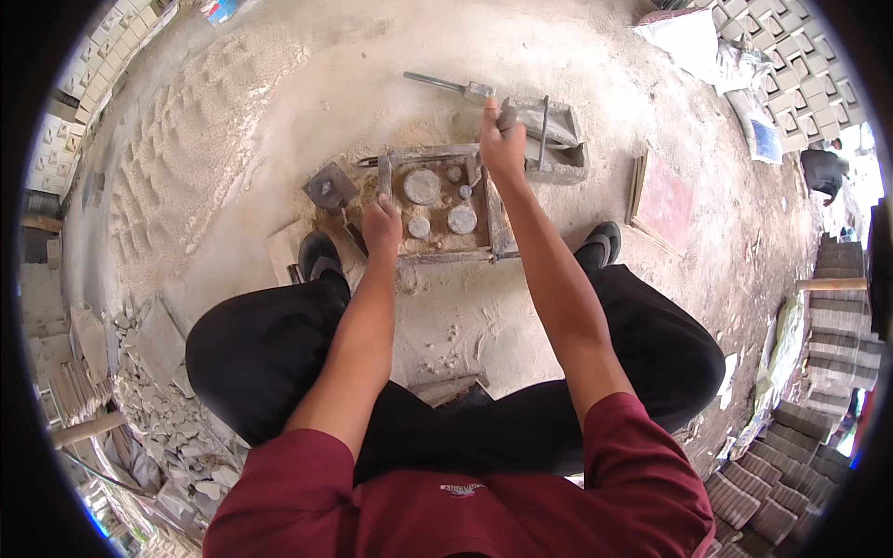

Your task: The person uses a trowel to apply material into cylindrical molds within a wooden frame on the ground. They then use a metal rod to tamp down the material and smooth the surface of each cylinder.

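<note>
So, wooden frame (pixel 446 255) sits flat on the floor (pixel 521 330), discs (pixel 422 187) inside it. Left hand (pixel 381 223) curled at its left bar, grip unclear; right hand (pixel 502 139) curled by its upper right corner, can't tell what's in it. Frame looks stiff, moderately heavy, dusty-slick: hold opposite side bars. Discs probably chip; take by rims.

We list: one left arm (pixel 361 325), bare below the sleeve, reaching forward and inward; one left grip (pixel 381 224), fingers curled, tips hidden from us. One right arm (pixel 566 288), extended farther forward, slanting inward; one right grip (pixel 503 146), fingers partly bent, closure unclear. Our knees (pixel 237 349) stand bent, wide apart.
</note>
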`<control>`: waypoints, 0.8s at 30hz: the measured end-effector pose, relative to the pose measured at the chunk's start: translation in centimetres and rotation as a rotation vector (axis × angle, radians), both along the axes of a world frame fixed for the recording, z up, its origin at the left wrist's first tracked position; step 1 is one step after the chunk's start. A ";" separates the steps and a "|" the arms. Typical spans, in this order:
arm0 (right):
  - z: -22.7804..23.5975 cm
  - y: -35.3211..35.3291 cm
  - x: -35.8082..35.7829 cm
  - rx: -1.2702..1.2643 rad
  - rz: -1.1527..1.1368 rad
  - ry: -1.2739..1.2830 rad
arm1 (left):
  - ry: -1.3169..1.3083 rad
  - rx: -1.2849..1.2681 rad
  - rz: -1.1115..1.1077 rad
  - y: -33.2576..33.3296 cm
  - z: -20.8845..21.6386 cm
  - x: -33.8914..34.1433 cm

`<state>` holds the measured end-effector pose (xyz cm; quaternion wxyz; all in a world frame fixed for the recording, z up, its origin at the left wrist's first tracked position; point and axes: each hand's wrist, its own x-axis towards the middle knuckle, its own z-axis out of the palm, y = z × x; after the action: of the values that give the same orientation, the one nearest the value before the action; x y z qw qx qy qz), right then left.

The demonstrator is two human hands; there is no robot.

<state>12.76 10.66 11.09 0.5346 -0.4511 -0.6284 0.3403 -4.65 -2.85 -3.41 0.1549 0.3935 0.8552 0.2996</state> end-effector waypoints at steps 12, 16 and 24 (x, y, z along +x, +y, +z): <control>1.7 -1.6 -0.2 0.049 -0.076 -0.325 | -0.097 0.057 -0.021 -0.2 -0.5 -0.4; 1.9 -3.0 0.1 0.121 -0.172 -0.032 | -0.089 0.077 -0.015 0.5 0.1 -0.3; 0.1 -4.0 1.6 0.228 -0.116 -0.295 | -0.124 -0.021 -0.068 0.3 -0.5 -0.2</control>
<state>14.40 6.62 11.16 0.5032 -0.4682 -0.7073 0.1656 -4.87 -2.50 -3.95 0.2216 0.4013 0.8333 0.3089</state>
